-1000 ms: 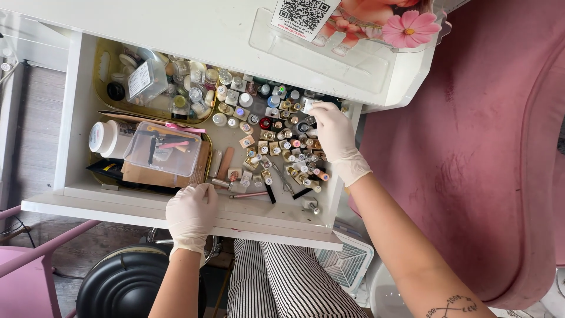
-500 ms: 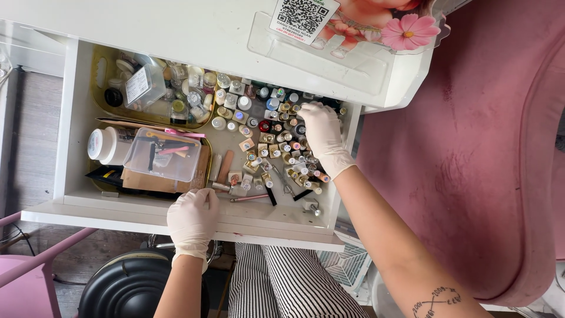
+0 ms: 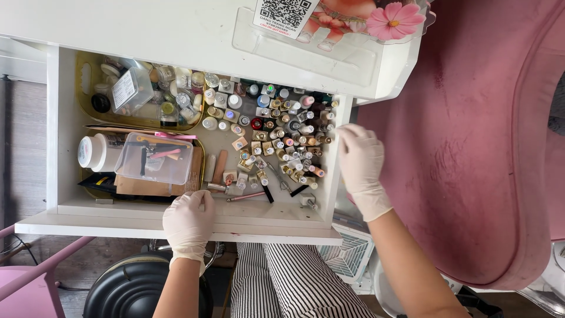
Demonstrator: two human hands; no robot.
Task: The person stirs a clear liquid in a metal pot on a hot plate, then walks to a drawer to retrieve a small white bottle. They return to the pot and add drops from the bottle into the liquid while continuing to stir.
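Below me, a white desk [image 3: 176, 23] stands with its wide, shallow drawer [image 3: 176, 221] pulled out over my lap, and a deep pink velvety chair [image 3: 471, 147] curves along the right side. My striped trousers [image 3: 294, 282] show under the drawer front, beside a round black stool [image 3: 123, 288].

My left hand [image 3: 189, 221], in a thin, pale, slightly wrinkled glove, comes up from below with the forearm nearly straight. It rests on the drawer's front edge, fingers curled loosely over the lip and holding nothing; the fingertips lie just beside a slim metal nail tool [image 3: 235, 196] at the front of the drawer.

My right hand [image 3: 361, 162], gloved the same way, reaches in from the lower right with the arm slanting up. Its palm is laid against the drawer's right side wall, fingers together and gently bent along the edge, gripping only the wall itself.

Inside, the right half of the drawer is crowded with small nail polish bottles [image 3: 282, 135], glossy glass with gold, silver and dark caps, standing close together. On the left sits a clear, boxy plastic container [image 3: 154, 158] with pink-handled tools inside, lying on flat brown card. Next to it lies a white round jar [image 3: 97, 152] on its side. Behind them, a gold-coloured tray [image 3: 85, 73] holds more jars and bottles.
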